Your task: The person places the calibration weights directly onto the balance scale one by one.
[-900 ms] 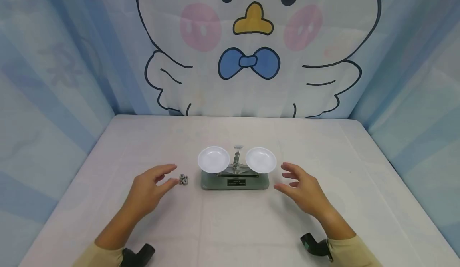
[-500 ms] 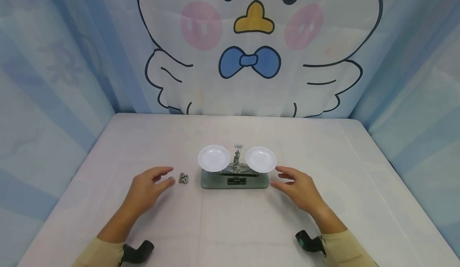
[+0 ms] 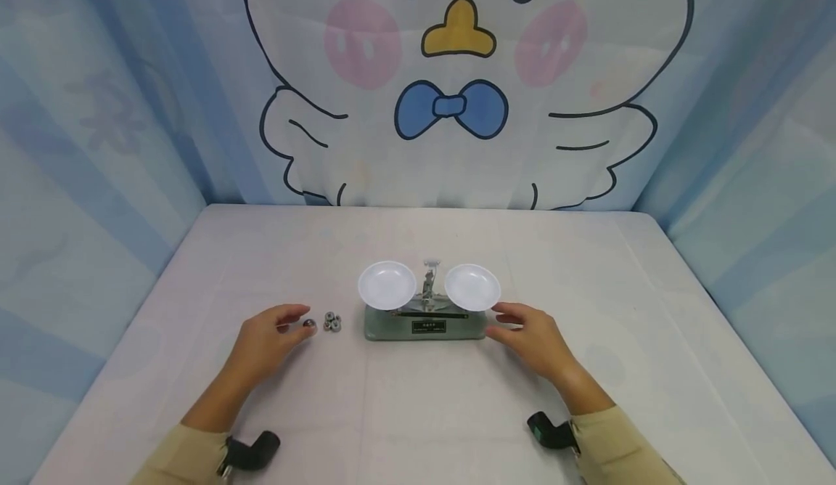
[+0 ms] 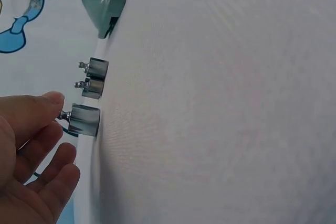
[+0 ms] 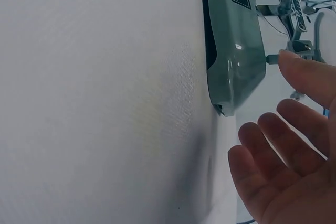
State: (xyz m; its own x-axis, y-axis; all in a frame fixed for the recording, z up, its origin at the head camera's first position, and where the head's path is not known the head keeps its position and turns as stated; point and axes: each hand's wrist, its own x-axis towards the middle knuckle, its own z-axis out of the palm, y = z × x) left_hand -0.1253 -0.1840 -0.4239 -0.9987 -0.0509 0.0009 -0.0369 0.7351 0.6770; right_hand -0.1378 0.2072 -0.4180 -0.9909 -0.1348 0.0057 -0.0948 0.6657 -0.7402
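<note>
A small metal balance weight (image 4: 84,120) stands on the table, its knob between the thumb and forefinger of my left hand (image 3: 264,343). Several similar weights (image 3: 332,322) are clustered just to its right. A green-based balance scale (image 3: 427,325) stands at the middle, with a white left pan (image 3: 387,285) and a white right pan (image 3: 472,287). My right hand (image 3: 538,336) is beside the scale's right end, fingers loosely bent and holding nothing. In the right wrist view its thumb (image 5: 304,74) overlaps the post above the green base (image 5: 236,51).
A white cloth (image 3: 424,405) covers the table. Behind it hangs a curtain (image 3: 451,165) with a cartoon bird. Blue patterned curtains rise along both sides. A black wrist camera (image 3: 253,451) sits on the left sleeve and another black camera (image 3: 550,430) on the right.
My left hand has drawn back leftwards from the cluster, and one weight now shows apart at its fingertips. My right hand has moved left, closer to the scale's right end.
</note>
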